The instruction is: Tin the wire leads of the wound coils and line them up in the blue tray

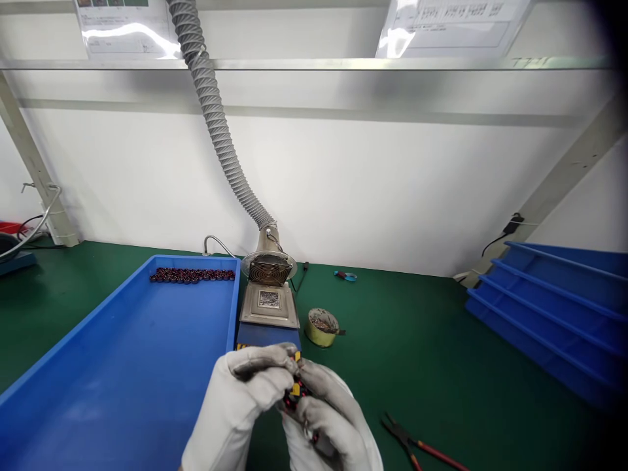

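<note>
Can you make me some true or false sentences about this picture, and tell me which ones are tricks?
1. The left hand and the right hand both wear white gloves. True.

2. Small dark pieces lie in a band at the far end of the long blue tray. True.

3. The round tin is inside the long blue tray. False: the round tin stands on the green table.

4. The pliers are in the right hand. False: the pliers lie on the green table, and both hands hold a small dark thing with yellow bits.

5. A gray hose comes down to the metal hood. True.
</note>
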Motion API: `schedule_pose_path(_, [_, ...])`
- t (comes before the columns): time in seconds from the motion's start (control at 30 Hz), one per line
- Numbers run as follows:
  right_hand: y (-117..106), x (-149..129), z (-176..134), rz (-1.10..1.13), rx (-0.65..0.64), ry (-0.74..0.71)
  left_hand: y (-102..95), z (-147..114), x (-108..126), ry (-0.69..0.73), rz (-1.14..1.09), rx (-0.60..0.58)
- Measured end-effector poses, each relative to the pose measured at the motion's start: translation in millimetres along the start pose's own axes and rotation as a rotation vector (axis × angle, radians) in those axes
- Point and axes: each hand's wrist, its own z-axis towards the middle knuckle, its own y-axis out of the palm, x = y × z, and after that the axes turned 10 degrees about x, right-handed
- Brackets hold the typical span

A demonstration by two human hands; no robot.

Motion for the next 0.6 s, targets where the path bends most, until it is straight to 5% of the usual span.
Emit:
schedule_pose_path(0.2, [1, -1, -1, 0.012, -0.021, 0.017, -22.2, 7, -7, 0.181, -0.095, 0.18])
schedule_pose_path(0.43, [-4, 6, -2, -0.015, -0.118, -0.039, -3.9, 4, 7, 0.16, 0.25, -0.183])
schedule_pose_path(0.6, [-5, 6, 1, -0.04, -0.112, -0.077, -22.5, 7, 2, 0.381, 0.236, -0.035])
